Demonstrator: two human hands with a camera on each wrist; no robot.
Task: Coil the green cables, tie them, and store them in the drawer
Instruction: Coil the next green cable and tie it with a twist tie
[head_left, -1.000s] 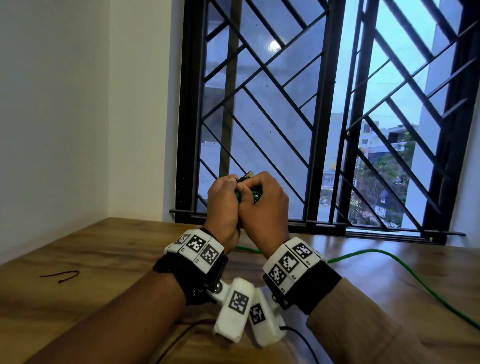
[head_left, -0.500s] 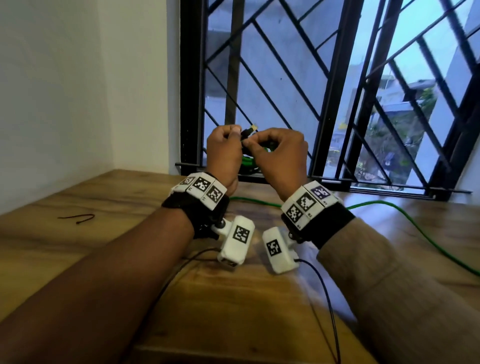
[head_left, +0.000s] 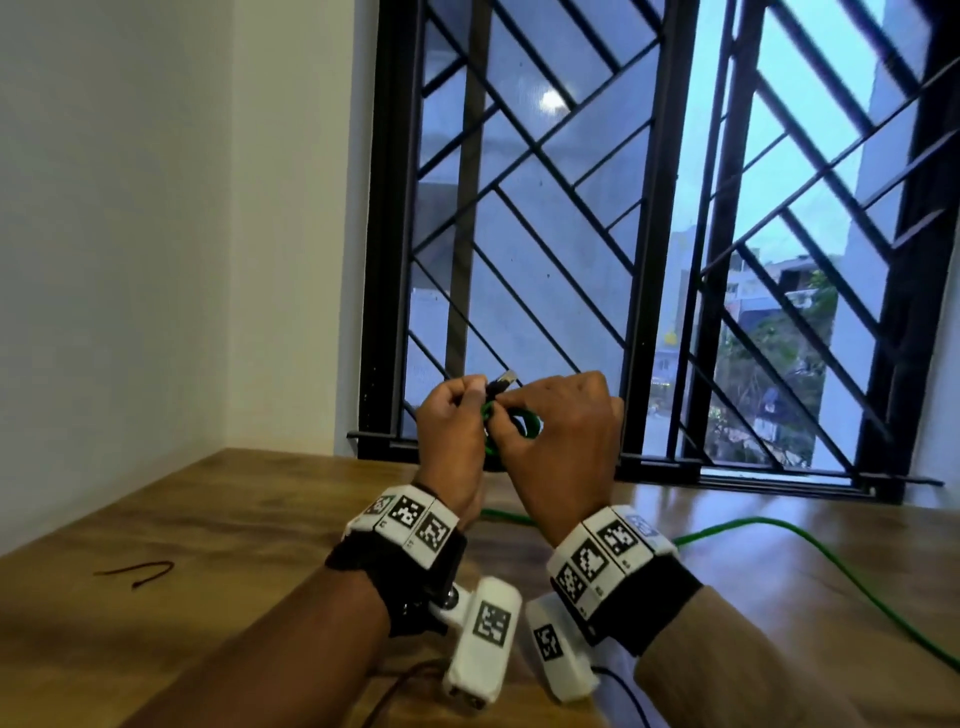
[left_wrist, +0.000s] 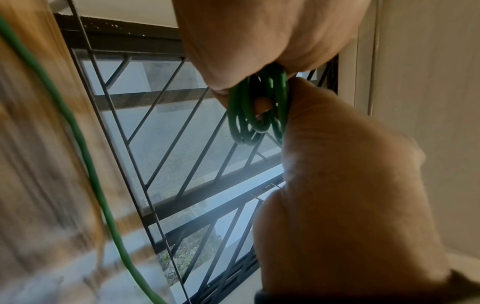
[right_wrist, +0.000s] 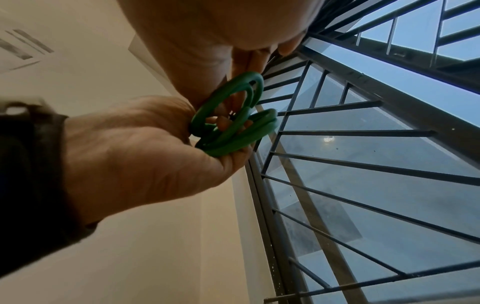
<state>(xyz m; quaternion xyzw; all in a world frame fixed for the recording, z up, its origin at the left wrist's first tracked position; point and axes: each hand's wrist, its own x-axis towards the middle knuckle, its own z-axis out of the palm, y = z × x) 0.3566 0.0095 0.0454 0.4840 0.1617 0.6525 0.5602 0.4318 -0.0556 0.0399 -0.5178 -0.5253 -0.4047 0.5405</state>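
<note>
Both hands up above the wooden table (head_left: 218, 519), by the window. Left hand (head_left: 451, 422) & right hand (head_left: 561, 436) each pinch the small green cable (head_left: 511, 423) coil between them; the cable's tail trails across the table.

hands hiding most of the small coil

the left hand (head_left: 451, 432) and right hand (head_left: 558, 441) are covering much of the green cable (head_left: 511, 422) coil, so its loop count is staying unclear; the loose run is leaving the head view's right edge, and the wooden table (left_wrist: 33, 185) is smearing into blur in the left wrist view.
</note>
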